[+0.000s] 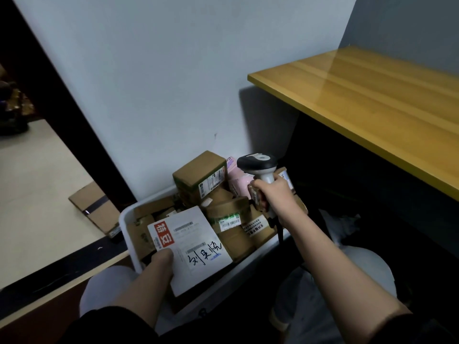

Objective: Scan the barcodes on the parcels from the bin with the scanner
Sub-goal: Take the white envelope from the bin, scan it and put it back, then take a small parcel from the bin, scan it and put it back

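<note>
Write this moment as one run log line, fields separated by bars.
left hand: holds white parcel over bin | right hand: grips scanner | scan: not yet aimed

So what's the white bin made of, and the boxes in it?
The white bin looks like smooth plastic: its rim is rounded and moulded. The brown boxes look like matte cardboard, with folded edges and stuck-on paper labels. The white parcel could be card or paper; hard to tell.
</note>
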